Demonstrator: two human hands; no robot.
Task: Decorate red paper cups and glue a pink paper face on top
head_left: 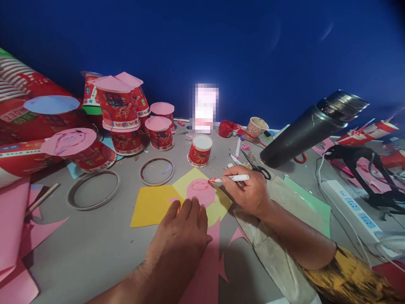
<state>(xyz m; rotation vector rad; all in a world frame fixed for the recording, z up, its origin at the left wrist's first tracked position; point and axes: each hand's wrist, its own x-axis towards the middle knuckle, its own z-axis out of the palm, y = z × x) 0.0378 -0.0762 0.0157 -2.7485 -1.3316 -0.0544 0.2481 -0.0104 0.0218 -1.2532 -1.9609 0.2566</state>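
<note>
A white marker (238, 177) with a red tip is pinched in my right hand (249, 192). Its tip touches the edge of a pink paper circle (207, 195), which carries a drawn red oval. Under the circle lies a yellow paper sheet (223, 207), overlapped on the left by an orange-yellow sheet (148, 207). My left hand (182, 223) rests palm down with its fingers on the circle's lower left edge and the papers. Just beyond the sheets stands a red patterned paper cup (199, 154), upside down.
Several red cups with pink paper cone tops (117, 99) stand at the back left. Two tape rings (94, 190) lie on the left. Scissors (257, 166), a black thermos (303, 131), a cloth (272, 245) and a power strip (351, 209) are on the right. A lit, blurred screen (205, 107) stands behind.
</note>
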